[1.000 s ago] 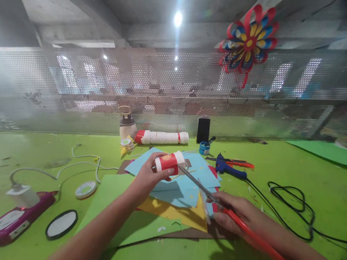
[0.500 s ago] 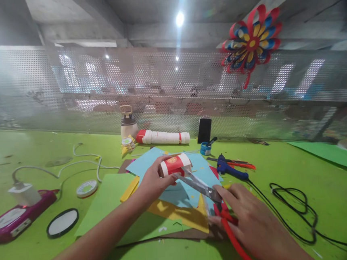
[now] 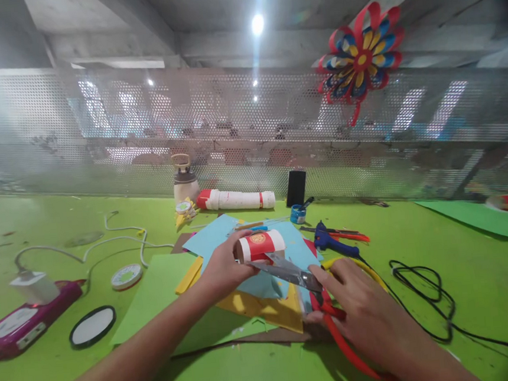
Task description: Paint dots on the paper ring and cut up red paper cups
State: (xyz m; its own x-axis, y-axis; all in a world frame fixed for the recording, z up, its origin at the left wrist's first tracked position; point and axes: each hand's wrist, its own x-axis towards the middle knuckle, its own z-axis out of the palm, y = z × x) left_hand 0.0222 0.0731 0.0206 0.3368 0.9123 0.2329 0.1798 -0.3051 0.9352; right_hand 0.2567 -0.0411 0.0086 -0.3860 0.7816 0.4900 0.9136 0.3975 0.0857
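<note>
Wrapped round the left end of a red and white paper cup (image 3: 265,244) is my left hand (image 3: 224,261), with the cup lying on its side in the air. My right hand (image 3: 357,309) grips the red handles of a pair of scissors (image 3: 304,278). The scissor blades point left and reach the lower side of the cup. Whether they cut into it is unclear. Beneath both hands lie light blue paper (image 3: 213,234), yellow paper (image 3: 273,312) and light green paper (image 3: 152,300).
A blue glue gun (image 3: 332,243) with a black cord lies right of the papers. At the back stand a white tube (image 3: 241,200), a phone (image 3: 296,188) and a blue jar (image 3: 297,214). On the left are a purple power strip (image 3: 29,323) and a tape roll (image 3: 126,277).
The cup has shifted slightly right and down in my left hand. The scissor blades have come closer together, and the whole view has turned slightly right.
</note>
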